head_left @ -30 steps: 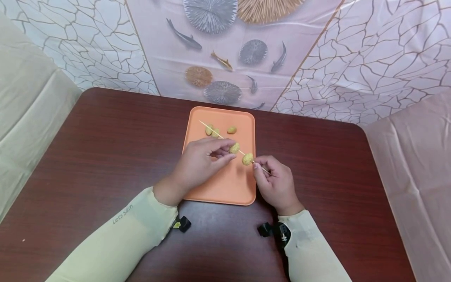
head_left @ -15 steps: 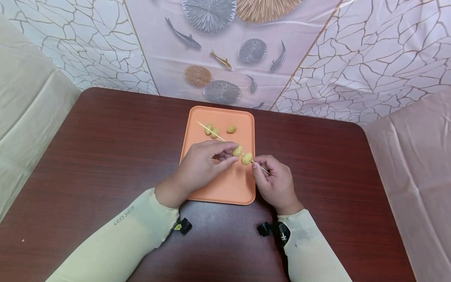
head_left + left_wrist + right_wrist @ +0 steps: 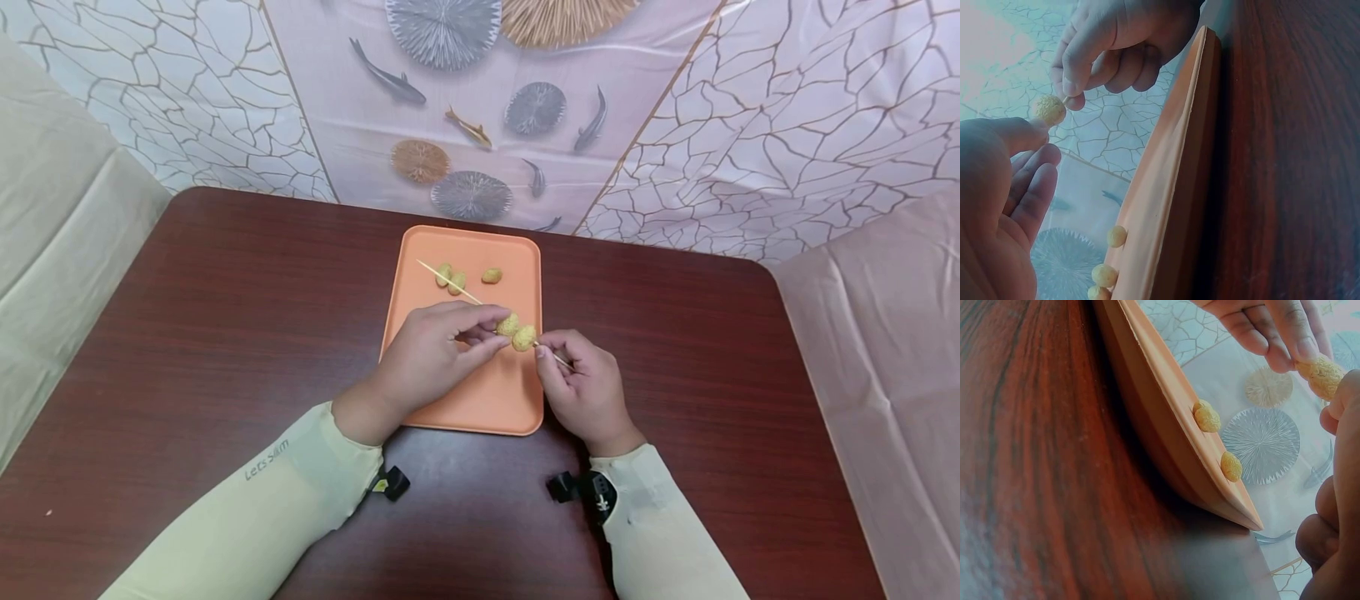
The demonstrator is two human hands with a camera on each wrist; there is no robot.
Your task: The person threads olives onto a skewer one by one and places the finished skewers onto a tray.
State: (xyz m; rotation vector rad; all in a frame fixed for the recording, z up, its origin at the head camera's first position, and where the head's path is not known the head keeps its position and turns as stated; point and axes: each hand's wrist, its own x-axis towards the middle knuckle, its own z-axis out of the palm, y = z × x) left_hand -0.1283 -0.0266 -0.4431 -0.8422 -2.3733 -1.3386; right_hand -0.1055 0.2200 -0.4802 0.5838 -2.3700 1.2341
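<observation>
Two small yellow, rough-skinned balls are threaded side by side on a thin wooden skewer (image 3: 448, 280) held slantwise over the orange tray. The farther ball (image 3: 507, 324) is pinched between the thumb and fingers of my left hand (image 3: 431, 350). Beside it, the nearer ball (image 3: 524, 338) sits at the fingertips of my right hand (image 3: 591, 392), which grips the skewer's lower end. The skewer's bare pointed end reaches out past my left fingers toward the tray's far left. In the right wrist view the two threaded balls (image 3: 1322, 377) overlap.
Three more yellow balls lie near the far end of the orange tray (image 3: 480, 404): a pair (image 3: 456, 284) at the left and a single ball (image 3: 492, 276) to the right. The tray rests on a dark wooden table (image 3: 697, 375). Patterned cloth (image 3: 480, 125) hangs behind.
My left hand has slid the farther ball down the skewer, toward the lower right, closing the gap to the nearer ball. My right hand has stayed almost still, gripping the skewer.
</observation>
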